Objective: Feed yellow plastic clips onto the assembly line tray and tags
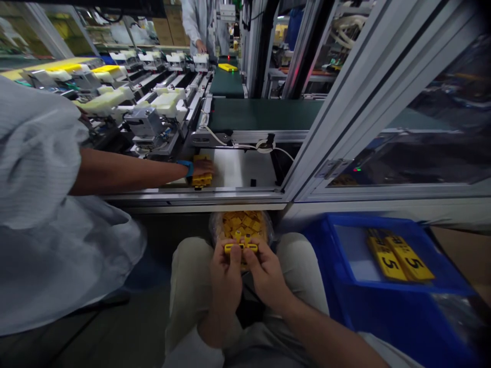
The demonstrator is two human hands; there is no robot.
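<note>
Between my knees, my left hand (226, 271) and my right hand (264, 268) are closed together on a small yellow plastic part (241, 247). Both thumbs press on its near side, and two short prongs stand up from its far side. Its exact kind I cannot make out. Just beyond my fingers sits a clear plastic bag (245, 223) full of small yellow pieces. To the right of my knee, a blue bin (345, 266) holds a few yellow pieces (401, 257) marked with a black 5.
At left, a co-worker's hand (203, 166) rests on stacked yellow pieces (201, 180) on a white surface (241, 171). Ahead runs a green conveyor belt (264, 113). A metal frame post (345, 102) slants up on the right. Another person (197, 25) stands at the far end.
</note>
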